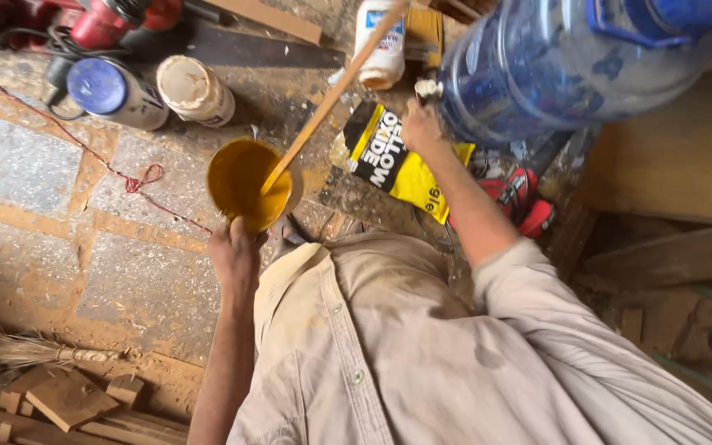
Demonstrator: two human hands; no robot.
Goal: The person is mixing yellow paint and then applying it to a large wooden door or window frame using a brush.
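Observation:
My left hand (236, 251) grips the near rim of a round container (245, 183) full of yellow liquid. A long wooden stick (331, 95) stands slanted in it, running up to the right. My right hand (422, 124) is stretched forward and holds the neck of a big blue water jug (554, 62), which is tilted on its side, with its mouth close to the hand. A yellow and black pouch (397, 161) lies on the floor between my hands, just below the right one.
Two lidded jars (195, 89) lie on the dusty tiled floor at the back left beside a red power tool (105, 21). A white bottle (381, 49) stands behind the pouch. Wood offcuts (67, 400) and a broom (18, 348) lie at lower left. Planks (669, 255) fill the right.

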